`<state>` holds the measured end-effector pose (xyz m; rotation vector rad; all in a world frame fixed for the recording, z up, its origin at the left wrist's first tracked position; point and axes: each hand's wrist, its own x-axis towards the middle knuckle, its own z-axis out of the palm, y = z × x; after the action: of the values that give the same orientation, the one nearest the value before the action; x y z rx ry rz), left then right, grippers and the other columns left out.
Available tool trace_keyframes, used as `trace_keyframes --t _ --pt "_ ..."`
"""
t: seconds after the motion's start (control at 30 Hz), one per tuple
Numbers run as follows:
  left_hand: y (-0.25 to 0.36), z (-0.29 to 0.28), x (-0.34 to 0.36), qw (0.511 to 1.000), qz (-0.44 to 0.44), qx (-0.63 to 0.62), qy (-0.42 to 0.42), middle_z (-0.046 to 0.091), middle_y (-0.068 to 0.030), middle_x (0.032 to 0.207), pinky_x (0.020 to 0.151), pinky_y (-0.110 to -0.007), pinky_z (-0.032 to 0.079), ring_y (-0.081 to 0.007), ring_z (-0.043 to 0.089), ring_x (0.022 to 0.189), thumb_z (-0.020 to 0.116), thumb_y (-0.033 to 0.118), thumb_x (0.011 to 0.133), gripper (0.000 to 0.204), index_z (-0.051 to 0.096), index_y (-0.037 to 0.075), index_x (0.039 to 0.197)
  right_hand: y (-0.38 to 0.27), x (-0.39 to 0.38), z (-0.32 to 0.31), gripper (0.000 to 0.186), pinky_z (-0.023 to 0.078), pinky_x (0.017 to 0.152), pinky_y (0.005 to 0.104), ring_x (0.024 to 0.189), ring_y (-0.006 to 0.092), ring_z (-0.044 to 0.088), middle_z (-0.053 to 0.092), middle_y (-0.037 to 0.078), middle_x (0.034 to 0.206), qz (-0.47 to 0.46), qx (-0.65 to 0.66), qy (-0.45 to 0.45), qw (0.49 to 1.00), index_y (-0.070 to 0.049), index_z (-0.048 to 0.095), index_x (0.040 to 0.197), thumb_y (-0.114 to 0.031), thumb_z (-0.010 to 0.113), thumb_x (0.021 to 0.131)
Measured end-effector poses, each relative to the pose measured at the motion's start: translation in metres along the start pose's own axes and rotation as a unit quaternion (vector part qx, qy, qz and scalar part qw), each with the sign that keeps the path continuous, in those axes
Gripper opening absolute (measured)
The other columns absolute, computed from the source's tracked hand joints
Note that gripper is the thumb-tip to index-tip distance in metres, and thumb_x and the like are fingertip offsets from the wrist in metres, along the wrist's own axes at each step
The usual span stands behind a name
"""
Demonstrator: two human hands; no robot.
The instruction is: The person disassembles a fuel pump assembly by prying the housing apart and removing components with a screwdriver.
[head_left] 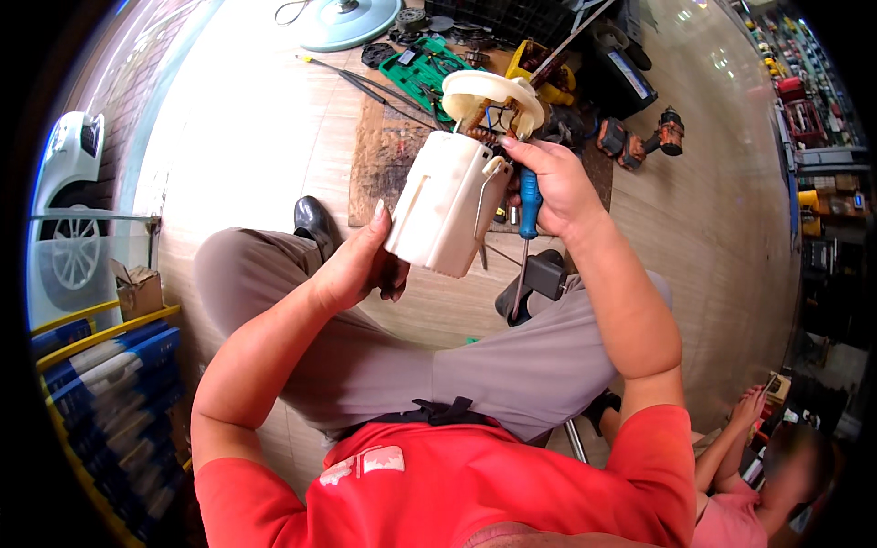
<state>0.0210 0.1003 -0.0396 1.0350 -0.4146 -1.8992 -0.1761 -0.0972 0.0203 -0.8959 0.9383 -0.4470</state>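
My left hand (358, 262) grips the lower left side of a white plastic housing (437, 205), its thumb on the near face. My right hand (559, 190) is closed round a blue-handled screwdriver (530, 196), thumb at the housing's upper right; the screwdriver's shaft points down toward me. A cream round flange (484, 89) with coloured wires and a corrugated tube sits just beyond the housing's upper end. A bent metal rod runs down the housing's right side. The fingers behind the housing are partly hidden.
A stained board (367, 155) holds a green tool case (411, 68), yellow container and small parts. Cordless drills (667, 135), a black battery-like box (614, 78) and a light-blue disc (338, 29) lie around. Blue stacked boxes (110, 384) stand left; another person (731, 493) sits lower right.
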Motion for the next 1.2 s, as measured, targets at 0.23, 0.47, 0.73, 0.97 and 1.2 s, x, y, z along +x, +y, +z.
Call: trace_keyframes --t 0.23,0.47,0.73,0.97,1.2 --pt "0.011 -0.001 -0.008 0.997 0.044 0.041 -0.049 0.05 -0.0078 0.058 0.05 -0.029 0.042 -0.0209 0.056 0.053 0.029 0.068 0.095 0.066 0.051 0.006 0.094 0.009 0.005 -0.009 0.02 0.044 0.044 0.0306 0.052 0.0167 0.053 0.055 0.006 0.066 0.071 0.064 0.051 0.994 -0.005 0.062 0.088 -0.025 0.067 0.088" --pt "0.022 0.005 -0.009 0.986 0.133 0.096 -0.003 0.05 -0.0044 0.057 0.048 -0.025 0.042 -0.0153 0.056 0.052 0.043 0.053 0.099 0.052 0.048 0.004 0.082 0.02 0.01 -0.019 0.021 0.042 0.045 0.0281 0.055 0.0153 0.052 0.054 0.003 0.066 0.139 0.114 0.041 0.983 -0.011 0.059 0.087 -0.032 0.059 0.092" --pt "0.028 0.006 -0.011 0.984 0.165 0.067 0.018 0.048 -0.007 0.06 0.051 -0.031 0.046 -0.0193 0.053 0.054 0.045 0.047 0.1 0.048 0.048 0.003 0.08 0.026 0.014 -0.01 0.023 0.043 0.047 0.0272 0.057 0.0159 0.053 0.055 0.003 0.068 0.138 0.102 0.065 0.983 -0.012 0.058 0.088 -0.033 0.052 0.095" --pt "0.028 0.006 -0.014 0.983 0.172 0.06 0.018 0.048 -0.0051 0.059 0.051 -0.029 0.045 -0.0166 0.052 0.053 0.048 0.045 0.099 0.044 0.049 0.001 0.094 0.028 0.018 -0.011 0.025 0.045 0.046 0.0276 0.053 0.0169 0.052 0.055 0.005 0.07 0.148 0.101 0.032 0.983 -0.011 0.059 0.091 -0.035 0.052 0.094" --pt "0.03 0.01 -0.016 0.982 0.173 0.064 0.027 0.047 -0.0044 0.059 0.05 -0.028 0.044 -0.0156 0.051 0.052 0.05 0.042 0.099 0.042 0.05 0.0 0.095 0.035 0.025 -0.013 0.026 0.045 0.046 0.0282 0.053 0.0171 0.052 0.054 0.005 0.069 0.136 0.115 0.043 0.983 -0.011 0.058 0.093 -0.036 0.052 0.094"
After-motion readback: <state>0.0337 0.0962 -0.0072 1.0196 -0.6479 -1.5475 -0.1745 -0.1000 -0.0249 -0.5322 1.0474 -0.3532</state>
